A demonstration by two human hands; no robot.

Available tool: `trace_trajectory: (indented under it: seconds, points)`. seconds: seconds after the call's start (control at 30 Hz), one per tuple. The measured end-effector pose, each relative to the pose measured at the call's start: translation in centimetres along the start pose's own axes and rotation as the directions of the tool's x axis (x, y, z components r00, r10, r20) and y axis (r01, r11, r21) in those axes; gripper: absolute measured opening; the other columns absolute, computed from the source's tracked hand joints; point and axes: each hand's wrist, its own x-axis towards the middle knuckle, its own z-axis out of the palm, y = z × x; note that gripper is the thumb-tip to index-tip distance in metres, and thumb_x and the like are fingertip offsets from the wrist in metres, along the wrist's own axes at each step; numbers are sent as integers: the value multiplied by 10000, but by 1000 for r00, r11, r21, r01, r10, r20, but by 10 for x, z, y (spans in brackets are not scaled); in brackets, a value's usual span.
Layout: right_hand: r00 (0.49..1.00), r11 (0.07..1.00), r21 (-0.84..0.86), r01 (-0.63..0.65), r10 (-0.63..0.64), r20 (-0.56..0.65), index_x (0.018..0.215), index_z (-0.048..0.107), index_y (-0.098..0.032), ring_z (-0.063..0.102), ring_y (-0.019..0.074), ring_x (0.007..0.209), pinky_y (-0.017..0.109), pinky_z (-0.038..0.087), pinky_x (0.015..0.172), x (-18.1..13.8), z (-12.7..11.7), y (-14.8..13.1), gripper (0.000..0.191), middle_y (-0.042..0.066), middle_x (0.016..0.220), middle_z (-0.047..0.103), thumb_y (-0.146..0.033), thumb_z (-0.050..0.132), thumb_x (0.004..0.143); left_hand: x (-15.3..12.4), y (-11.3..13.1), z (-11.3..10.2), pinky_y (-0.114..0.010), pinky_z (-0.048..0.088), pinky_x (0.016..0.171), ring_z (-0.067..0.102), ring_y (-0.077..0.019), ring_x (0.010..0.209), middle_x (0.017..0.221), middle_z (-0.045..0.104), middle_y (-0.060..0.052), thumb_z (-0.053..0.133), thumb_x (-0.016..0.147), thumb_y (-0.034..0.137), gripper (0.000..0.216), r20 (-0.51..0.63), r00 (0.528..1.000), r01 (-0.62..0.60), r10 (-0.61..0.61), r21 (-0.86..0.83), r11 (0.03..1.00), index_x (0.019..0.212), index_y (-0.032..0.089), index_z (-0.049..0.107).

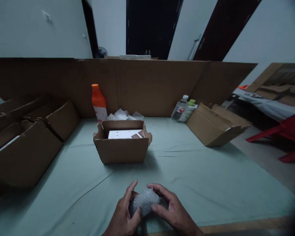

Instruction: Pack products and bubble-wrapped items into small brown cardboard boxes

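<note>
Both my hands hold a small bundle wrapped in bubble wrap (144,202) low over the near edge of the green cloth. My left hand (124,213) curls round its left side, thumb and fingers closed on it. My right hand (170,208) grips its right side with fingers bent over the top. Beyond them, in the middle of the cloth, stands an open cardboard box (121,149) with a white carton (124,134) lying inside.
An orange bottle (99,103) and loose bubble wrap (124,115) sit behind the box. Two small bottles (184,109) lean by a tipped cardboard box (216,126) at right. Cardboard boxes (26,144) line the left; a cardboard wall (147,85) closes the back. A red chair (285,134) stands right.
</note>
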Motion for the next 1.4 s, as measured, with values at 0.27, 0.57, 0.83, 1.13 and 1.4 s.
trace_trajectory:
  seconds: [0.27,0.57,0.83,1.13,1.4]
  points:
    - [996,968,-236,90,-92,3,917,715,-219,662,191,701,253,540,661,28,-9,-41,142,6,783,714,-313,669,820,16,12,-48,-334,564,850,693,-208,924,1019,730,-70,615,844,284,417,-230,952,-176,202,131,976,1258,237,633]
    - [863,880,-278,386,-450,-227,1054,702,-248,701,203,850,295,582,771,95,-45,-128,217,51,988,730,-362,704,870,74,-3,-114,-433,499,944,593,-239,1056,1230,610,-117,620,857,372,481,-783,607,-55,137,131,990,1295,191,533]
    - [782,672,-462,579,-619,80,1080,683,-217,679,194,928,320,545,826,201,-23,-164,224,42,1036,728,-172,601,877,86,-22,-109,-493,473,999,539,-280,1200,1294,550,-132,588,864,283,488,-782,584,-55,220,233,971,1333,197,485]
    - [653,414,-528,741,-628,424,1048,719,-212,663,211,1046,370,528,933,283,21,-136,407,60,1105,732,39,556,774,88,-33,-99,-485,501,990,554,-290,1223,1304,565,-144,566,839,196,557,-742,633,-42,220,251,967,1385,192,458]
    - [600,557,-323,765,-434,672,1098,728,-224,666,169,1071,308,516,952,302,29,-129,512,29,1156,709,74,504,748,92,-34,-99,-510,486,1015,551,-296,1224,1293,569,-153,560,842,192,527,-751,622,-54,223,243,969,1361,175,472]
